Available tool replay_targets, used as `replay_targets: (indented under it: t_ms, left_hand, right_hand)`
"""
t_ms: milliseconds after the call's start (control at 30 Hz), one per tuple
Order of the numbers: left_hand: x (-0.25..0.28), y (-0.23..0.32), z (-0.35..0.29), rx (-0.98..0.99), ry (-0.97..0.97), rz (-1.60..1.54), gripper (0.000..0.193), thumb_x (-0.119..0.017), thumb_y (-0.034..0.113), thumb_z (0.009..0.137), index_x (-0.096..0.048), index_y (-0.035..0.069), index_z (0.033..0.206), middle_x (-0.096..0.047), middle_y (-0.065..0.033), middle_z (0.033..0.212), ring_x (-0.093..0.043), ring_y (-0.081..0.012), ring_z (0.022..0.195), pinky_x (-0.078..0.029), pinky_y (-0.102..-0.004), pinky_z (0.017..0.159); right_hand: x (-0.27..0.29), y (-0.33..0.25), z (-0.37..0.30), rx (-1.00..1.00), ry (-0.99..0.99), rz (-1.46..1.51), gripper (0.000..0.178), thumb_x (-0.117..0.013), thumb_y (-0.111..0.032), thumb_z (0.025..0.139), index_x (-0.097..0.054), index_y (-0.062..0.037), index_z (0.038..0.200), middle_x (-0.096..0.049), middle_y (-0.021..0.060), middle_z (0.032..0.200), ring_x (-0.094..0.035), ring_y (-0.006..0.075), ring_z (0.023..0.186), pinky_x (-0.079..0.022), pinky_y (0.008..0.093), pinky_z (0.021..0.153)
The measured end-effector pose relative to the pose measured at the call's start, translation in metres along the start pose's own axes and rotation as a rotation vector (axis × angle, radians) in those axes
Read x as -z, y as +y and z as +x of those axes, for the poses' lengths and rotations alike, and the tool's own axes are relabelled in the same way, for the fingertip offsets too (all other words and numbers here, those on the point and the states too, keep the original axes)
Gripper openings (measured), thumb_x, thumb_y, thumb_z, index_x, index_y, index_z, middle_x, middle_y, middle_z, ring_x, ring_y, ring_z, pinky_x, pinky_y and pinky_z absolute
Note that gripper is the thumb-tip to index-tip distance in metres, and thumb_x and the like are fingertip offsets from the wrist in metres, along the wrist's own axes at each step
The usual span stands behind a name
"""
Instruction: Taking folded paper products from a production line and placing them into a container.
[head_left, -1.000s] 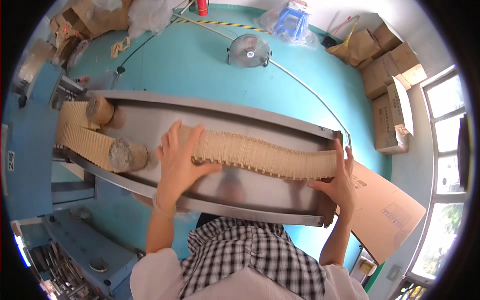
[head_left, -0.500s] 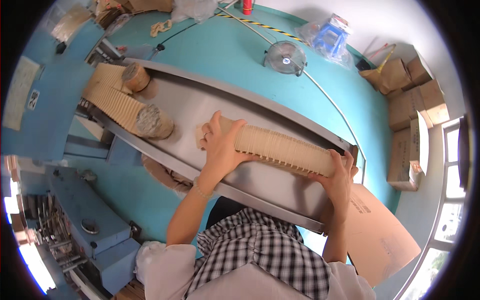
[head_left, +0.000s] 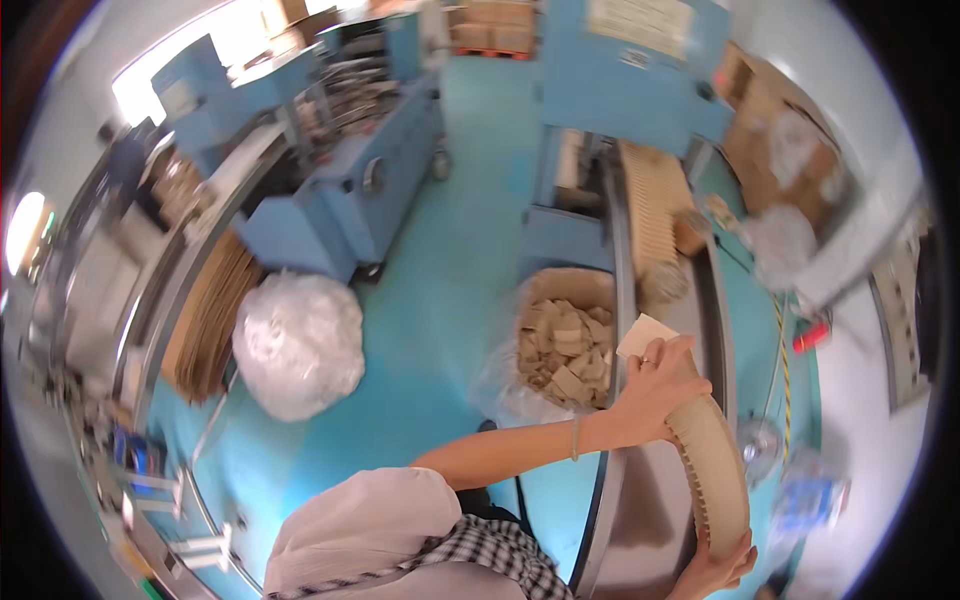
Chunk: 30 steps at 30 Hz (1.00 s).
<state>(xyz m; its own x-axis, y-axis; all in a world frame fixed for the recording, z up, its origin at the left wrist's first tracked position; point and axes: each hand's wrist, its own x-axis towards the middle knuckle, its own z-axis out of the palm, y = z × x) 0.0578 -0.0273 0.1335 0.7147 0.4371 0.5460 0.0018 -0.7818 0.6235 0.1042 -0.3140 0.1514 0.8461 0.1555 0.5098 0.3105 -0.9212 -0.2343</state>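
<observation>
Cardboard stack (head_left: 712, 460) curves above the metal trough (head_left: 645, 490), pressed at its 2 ends between left hand (head_left: 660, 392) and right hand (head_left: 722, 570), fingers partly spread. It looks light, loose and likely to buckle mid-row; squeezing both ends suits it. Beyond stand a blue machine (head_left: 620, 90) and teal floor (head_left: 450, 270).

the left hand (head_left: 655, 392) grips a long, bowed row of tan pieces (head_left: 712, 470) toward its far end, and the right hand (head_left: 715, 572) holds its near end, over a metal trough (head_left: 645, 500). farther along, a round block (head_left: 661, 284) sits against a second tan row (head_left: 650, 200). left of the trough, a bin (head_left: 570, 280) holds tan scraps (head_left: 567, 345); farther left lies a white plastic bundle (head_left: 298, 345).
</observation>
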Motion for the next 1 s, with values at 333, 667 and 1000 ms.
replay_targets:
  t_ms: [333,667,1000]
  left_hand:
    - [0.212,-0.022,-0.169,0.223,0.585,0.45,0.077,-0.092,0.02,0.051,-0.065,0.027,0.123,-0.025,-0.0236,0.151,-0.03,-0.0479,0.132,-0.029,-0.0594,0.107]
    - [0.333,0.066,-0.495,0.975,1.145,0.984,0.083,-0.095,0.02,0.045,-0.067,0.023,0.122,-0.024,-0.0269,0.153,-0.029,-0.0463,0.135,-0.031,-0.057,0.108]
    - [0.269,0.229,-0.72,1.679,1.772,1.449,0.082,-0.097,0.019,0.046,-0.066,0.027,0.121,-0.026,-0.0224,0.153,-0.028,-0.0475,0.136,-0.031,-0.0583,0.109]
  right_hand:
    - [-0.014,-0.159,-0.01,0.639,-0.074,0.516,0.077,-0.088,-0.013,0.06,-0.06,-0.0179,0.132,-0.042,0.0181,0.147,-0.038,0.041,0.134,-0.032,0.0507,0.108]
    - [0.045,-0.382,-0.259,1.51,-0.494,1.011,0.075,-0.086,-0.008,0.058,-0.063,-0.0197,0.129,-0.032,0.0153,0.152,-0.032,0.0435,0.13,-0.033,0.0538,0.109]
    - [0.177,-0.417,-0.621,2.396,-0.741,1.572,0.075,-0.088,-0.009,0.06,-0.062,-0.0173,0.13,-0.033,0.0165,0.15,-0.03,0.0439,0.134,-0.035,0.0532,0.108]
